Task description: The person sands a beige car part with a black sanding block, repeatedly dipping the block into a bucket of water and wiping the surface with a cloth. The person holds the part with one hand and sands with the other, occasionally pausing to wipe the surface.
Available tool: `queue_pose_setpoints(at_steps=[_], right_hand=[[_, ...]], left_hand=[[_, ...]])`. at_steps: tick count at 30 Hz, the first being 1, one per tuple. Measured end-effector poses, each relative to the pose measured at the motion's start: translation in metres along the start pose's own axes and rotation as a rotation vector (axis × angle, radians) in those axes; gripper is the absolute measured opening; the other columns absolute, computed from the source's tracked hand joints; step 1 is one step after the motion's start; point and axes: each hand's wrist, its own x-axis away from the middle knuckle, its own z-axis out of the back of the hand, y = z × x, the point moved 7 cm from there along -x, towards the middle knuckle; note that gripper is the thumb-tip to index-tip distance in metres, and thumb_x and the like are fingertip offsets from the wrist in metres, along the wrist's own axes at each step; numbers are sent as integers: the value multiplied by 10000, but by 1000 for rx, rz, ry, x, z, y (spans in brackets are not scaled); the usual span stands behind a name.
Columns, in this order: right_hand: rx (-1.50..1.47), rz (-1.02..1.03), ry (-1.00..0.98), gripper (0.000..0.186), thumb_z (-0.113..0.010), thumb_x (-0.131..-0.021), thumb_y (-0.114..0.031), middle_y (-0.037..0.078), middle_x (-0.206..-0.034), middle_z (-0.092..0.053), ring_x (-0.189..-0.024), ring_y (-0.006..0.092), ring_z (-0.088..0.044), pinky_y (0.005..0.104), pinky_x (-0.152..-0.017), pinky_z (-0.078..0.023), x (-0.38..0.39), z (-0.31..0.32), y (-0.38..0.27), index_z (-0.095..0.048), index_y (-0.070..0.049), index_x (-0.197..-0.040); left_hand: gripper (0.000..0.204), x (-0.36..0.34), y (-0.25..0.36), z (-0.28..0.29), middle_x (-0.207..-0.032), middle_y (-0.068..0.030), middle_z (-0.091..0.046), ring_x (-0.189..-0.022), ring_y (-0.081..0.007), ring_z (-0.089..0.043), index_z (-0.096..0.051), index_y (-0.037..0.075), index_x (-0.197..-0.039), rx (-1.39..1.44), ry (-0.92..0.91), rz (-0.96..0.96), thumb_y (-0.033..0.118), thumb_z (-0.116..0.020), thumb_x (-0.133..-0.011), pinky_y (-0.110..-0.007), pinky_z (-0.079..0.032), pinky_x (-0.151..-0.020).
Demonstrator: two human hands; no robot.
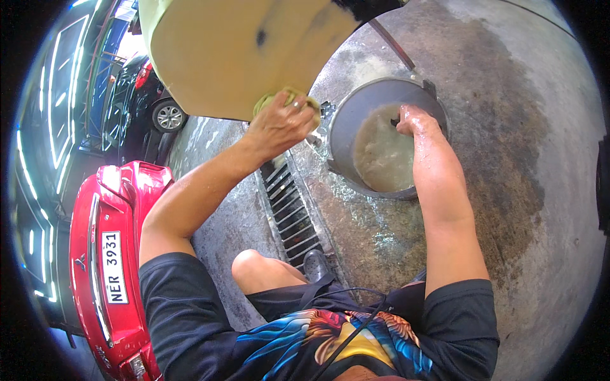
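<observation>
A large cream-yellow panel point(216, 57) with dark patches hangs at the top left. My left hand point(283, 126) is closed on a wet yellow-green cloth point(267, 100), held at the panel's lower edge. To the right, a grey bucket point(343, 120) stands on the floor with cloudy, brownish water point(381, 162) in it. My right hand point(416, 119) reaches inside the bucket, just over the water. Its fingers are bent around a small dark piece point(395, 120) whose kind I cannot make out. Water glistens on my right wrist.
A metal drain grate point(292, 206) runs through the wet concrete floor point(502, 127) between my feet and the panel. At the left stands a red car point(127, 254), with a black car point(136, 108) farther back. A reddish-brown bar point(393, 44) slants down behind the bucket.
</observation>
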Motion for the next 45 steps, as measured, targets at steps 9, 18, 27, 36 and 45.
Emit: queue_pose_setpoints(at_steps=[9,18,27,36,45], right_hand=[[-13,30,27,454,-755,-889,-142,219,-1423,-710,-1327,384,-685,488,-1098,-578,10,5,-6,-751,-16,-1325],[12,41,33,459,-704,-898,-103,235,-1450,-690,-1375,379,-653,460,-1157,-535,18,9,-13,-742,-4,-1345],[-43,7,-64,531,-697,-905,-176,227,-1504,-657,-1429,371,-611,452,-1218,-481,-1,-4,10,-704,-18,-1412],[69,33,31,538,-671,-903,-207,243,-1497,-657,-1433,378,-604,458,-1229,-458,-9,-11,17,-710,-14,-1404],[21,22,-5,538,-653,-888,-185,197,-1461,-698,-1372,365,-654,438,-1154,-512,-3,0,14,-727,-124,-1418]], left_hand=[[133,94,40,-51,-1025,-57,-707,-1139,-268,-666,-775,119,-893,171,-338,114,204,-673,-888,-481,-497,-946],[283,74,64,21,-1225,-41,-720,-1147,-294,-645,-727,143,-994,525,-182,339,190,-820,-732,-497,-500,-946],[336,-84,96,-18,-1144,-101,-698,-1160,-375,-639,-733,112,-1067,918,-17,666,225,-800,-757,-508,-541,-941],[557,-107,-9,37,-1438,-267,-644,-1423,-466,-548,-687,-4,-1368,260,603,587,288,-742,-896,-596,-419,-1206],[759,-68,-146,30,-1721,-162,-433,-1619,-386,-334,-489,94,-1640,-33,514,453,501,-606,-1010,-660,-209,-1298]])
